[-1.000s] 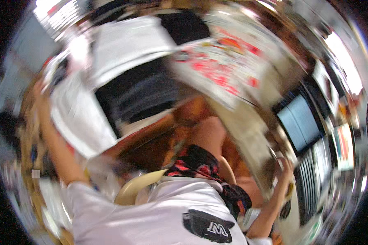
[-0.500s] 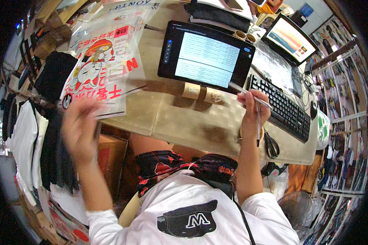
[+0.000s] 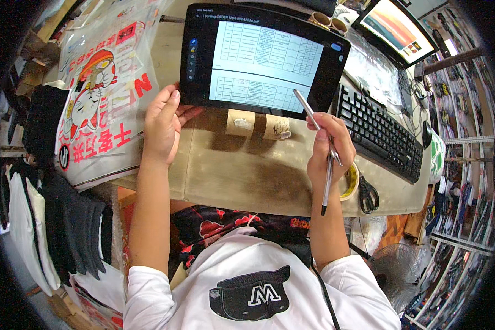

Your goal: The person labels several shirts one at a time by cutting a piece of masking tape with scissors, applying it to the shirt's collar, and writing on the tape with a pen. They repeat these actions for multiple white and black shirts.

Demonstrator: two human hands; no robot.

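Observation:
A black tablet [image 3: 201, 93] showing a page of tables leans over two short cardboard rolls [image 3: 241, 123]. At its lower left corner my left hand [image 3: 162, 124] grips the edge, the thumb along the side and some fingers partly hidden behind. My right hand [image 3: 330, 143] closes on a silver stylus [image 3: 305, 107], whose tip is over the lower table on the screen. A clear-barrelled pen [image 3: 328, 184] is also tucked in this hand, its black tip pointing down toward me.
To the right lie a black keyboard [image 3: 379, 132], scissors [image 3: 368, 195] and a yellow tape roll [image 3: 351, 181]. A monitor [image 3: 399, 30] stands behind. Printed plastic bags [image 3: 102, 110] cover the table's left side; dark and white shirts [image 3: 30, 220] hang beside it. Stocked shelves [image 3: 467, 170] line the right.
My left hand has moved from over the plastic bags to the tablet's lower left corner. The stylus tip has come over the screen, and the tablet looks larger and nearer.

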